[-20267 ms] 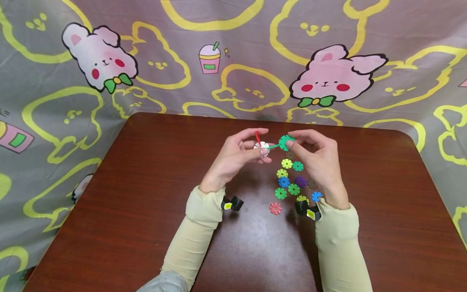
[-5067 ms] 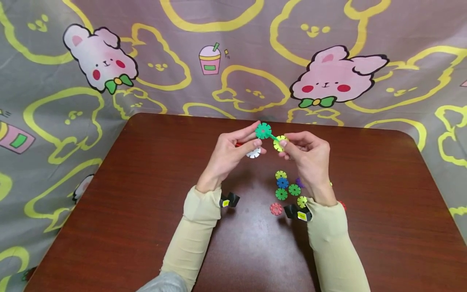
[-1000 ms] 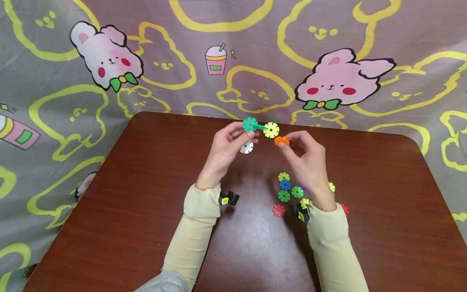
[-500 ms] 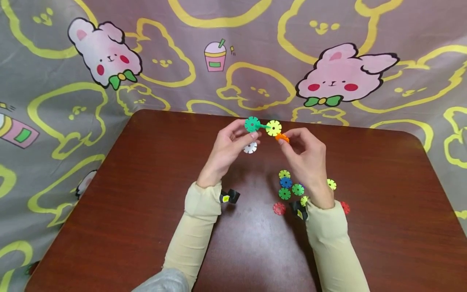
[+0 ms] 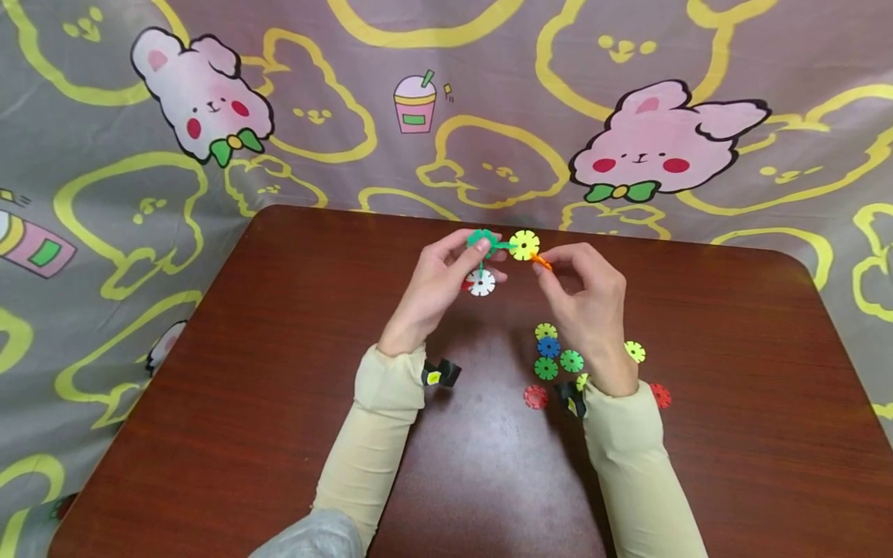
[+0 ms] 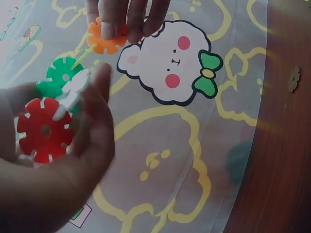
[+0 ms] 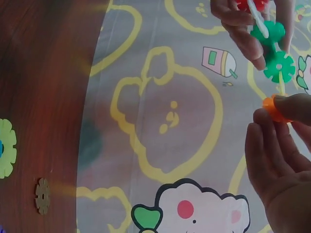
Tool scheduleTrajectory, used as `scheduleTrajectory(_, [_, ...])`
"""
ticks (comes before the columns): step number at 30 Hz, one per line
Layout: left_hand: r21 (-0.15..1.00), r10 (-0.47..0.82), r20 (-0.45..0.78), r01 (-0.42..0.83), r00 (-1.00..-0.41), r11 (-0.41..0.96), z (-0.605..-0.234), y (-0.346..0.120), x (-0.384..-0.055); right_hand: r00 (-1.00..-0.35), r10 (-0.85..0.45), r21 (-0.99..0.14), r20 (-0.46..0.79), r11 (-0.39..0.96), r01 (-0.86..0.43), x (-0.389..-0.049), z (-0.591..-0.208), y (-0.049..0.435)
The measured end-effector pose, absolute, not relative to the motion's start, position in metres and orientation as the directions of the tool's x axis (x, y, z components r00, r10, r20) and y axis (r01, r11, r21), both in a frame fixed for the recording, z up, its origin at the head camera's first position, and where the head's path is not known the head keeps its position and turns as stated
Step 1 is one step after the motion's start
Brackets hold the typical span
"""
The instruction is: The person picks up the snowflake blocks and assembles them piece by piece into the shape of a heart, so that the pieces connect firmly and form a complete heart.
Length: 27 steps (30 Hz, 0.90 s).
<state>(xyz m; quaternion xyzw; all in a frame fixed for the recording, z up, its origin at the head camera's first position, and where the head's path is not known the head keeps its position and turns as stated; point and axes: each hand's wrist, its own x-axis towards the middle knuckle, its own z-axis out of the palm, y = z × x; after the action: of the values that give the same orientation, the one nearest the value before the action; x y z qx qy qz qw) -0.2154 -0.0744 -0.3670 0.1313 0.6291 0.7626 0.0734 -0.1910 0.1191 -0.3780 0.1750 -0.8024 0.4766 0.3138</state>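
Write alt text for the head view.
A person's left hand holds linked discs, red, white, green and yellow, above a brown table; the right hand pinches an orange disc at the edge of the yellow disc. Loose coloured discs lie below.

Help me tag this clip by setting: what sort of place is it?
Possibly a curtained-off recording or play corner: a table, a cartoon-print curtain behind and beside it, and toy discs.

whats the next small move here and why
Probably press the orange notched disc firmly into the yellow notched disc: the right hand pinches orange at yellow's rim, while the left hand grips a green notched disc in the same chain.
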Motion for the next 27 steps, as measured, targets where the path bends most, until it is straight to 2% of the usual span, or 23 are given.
scheduleTrajectory(9, [0.974,0.255,0.113,0.056,-0.960,-0.221,-0.3687,-0.0749,-0.2142,-0.684,-0.013,-0.606,0.729,0.451,-0.655,-0.1938,-0.3802,0.1187])
scheduleTrajectory(14, [0.981,0.244,0.082,0.035,-0.966,-0.190,-0.3656,-0.0748,-0.2136,-0.648,-0.046,-0.563,0.760,0.451,-0.693,-0.1943,-0.3798,0.1194])
scheduleTrajectory(22, [0.984,0.343,0.044,-0.019,-0.938,-0.179,-0.3659,-0.0788,-0.2120,-0.607,-0.091,-0.519,0.789,0.431,-0.739,-0.1927,-0.3792,0.1242])
scheduleTrajectory(27, [0.987,0.341,-0.002,-0.057,-0.940,-0.150,-0.3668,-0.0829,-0.2118,-0.599,-0.133,-0.511,0.790,0.399,-0.762,-0.1938,-0.3798,0.1233])
